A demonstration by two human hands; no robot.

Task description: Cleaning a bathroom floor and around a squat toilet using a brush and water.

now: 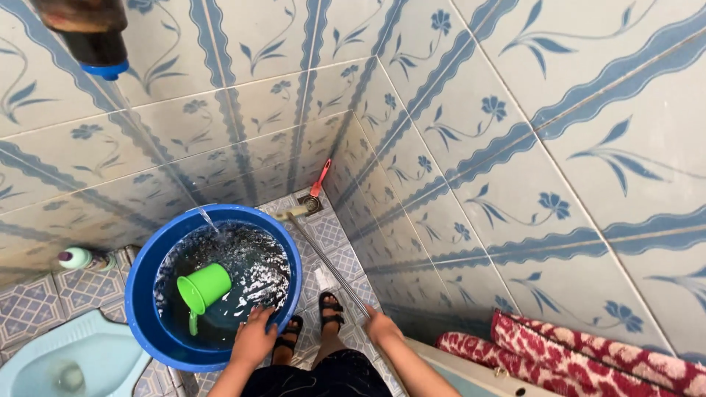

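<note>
I look straight down in a tiled washroom. My left hand [255, 337] rests on the near rim of a big blue bucket [140, 294] full of water. A green mug [202, 288] floats in it, and a thin stream of water [208, 219] falls into the bucket from a tap [95, 44] at the top left. My right hand [381, 324] grips the near end of a long metal handle [327, 261] that runs to a mop or brush head [288, 214] by the floor corner. My sandalled feet [312, 323] stand between the two hands.
A pale blue squat toilet [70, 360] sits at the bottom left, with a green-capped bottle [77, 258] lying behind it. A red-handled brush [320, 179] leans in the corner by a floor drain [309, 203]. A red patterned cloth [581, 356] hangs at the bottom right. Blue-flowered tile walls close in.
</note>
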